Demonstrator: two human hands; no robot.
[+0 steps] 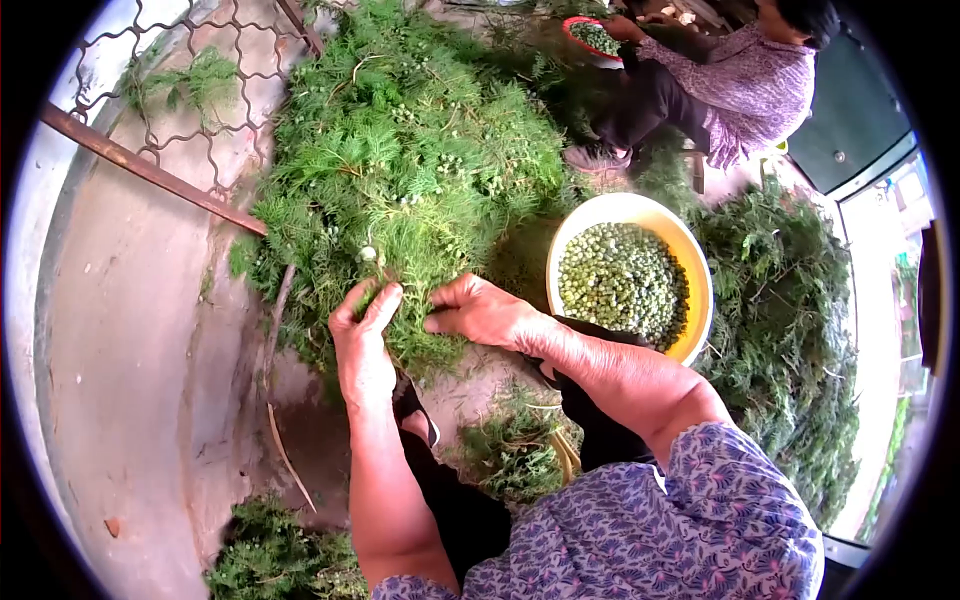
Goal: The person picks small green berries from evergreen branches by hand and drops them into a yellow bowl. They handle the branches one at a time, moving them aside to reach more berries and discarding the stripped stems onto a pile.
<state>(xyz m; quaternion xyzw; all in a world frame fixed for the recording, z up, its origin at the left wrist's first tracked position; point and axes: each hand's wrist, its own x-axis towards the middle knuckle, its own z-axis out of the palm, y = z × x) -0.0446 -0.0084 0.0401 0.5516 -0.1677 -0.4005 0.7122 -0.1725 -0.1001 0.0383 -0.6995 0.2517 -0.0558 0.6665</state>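
Sprig [408, 300] | left hand [362, 338] pinching it | right hand [485, 311] beside it, grip unclear | yellow basin [686, 246] nearby

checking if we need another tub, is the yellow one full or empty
Partly full: small green bits fill much of the yellow tub, but bare inner wall shows above them. Cannot tell how deep they lie.

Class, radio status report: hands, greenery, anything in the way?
Left hand, right hand: both at the greenery, grip unclear. Greenery heaped ahead. Yellow tub of green berry-like pieces to the right, not blocking.
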